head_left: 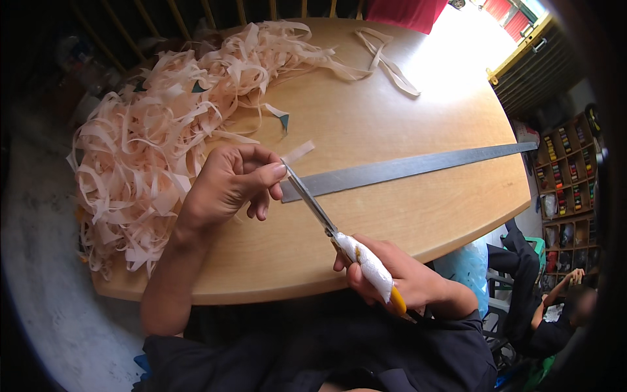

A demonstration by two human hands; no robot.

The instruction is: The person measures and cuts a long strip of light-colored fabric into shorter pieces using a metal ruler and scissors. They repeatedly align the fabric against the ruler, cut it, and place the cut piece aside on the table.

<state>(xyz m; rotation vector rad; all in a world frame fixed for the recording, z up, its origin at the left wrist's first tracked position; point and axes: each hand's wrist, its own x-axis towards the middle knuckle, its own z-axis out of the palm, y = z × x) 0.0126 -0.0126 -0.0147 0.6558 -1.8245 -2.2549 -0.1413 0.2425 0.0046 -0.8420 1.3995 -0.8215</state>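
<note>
My right hand (pixel 398 274) grips scissors (pixel 313 204) whose handle is wrapped in white, with a bit of yellow showing at the end. The long blades look nearly closed and reach up and left to my other hand. My left hand (pixel 241 179) pinches a small pale pink strip (pixel 299 152) between thumb and forefinger, right at the blade tips. Under the scissors lies a long steel ruler (pixel 405 171), running across to the table's right edge. A big heap of pale peach fabric strips (pixel 144 157) lies left of my left hand.
The wooden table (pixel 287 261) has a curved front edge. A loose strip (pixel 392 68) lies at the far side, and a small dark-green scrap (pixel 284 121) rests near the heap. A shelf (pixel 568 170) of coloured spools stands at the right; a person (pixel 548 326) sits below it.
</note>
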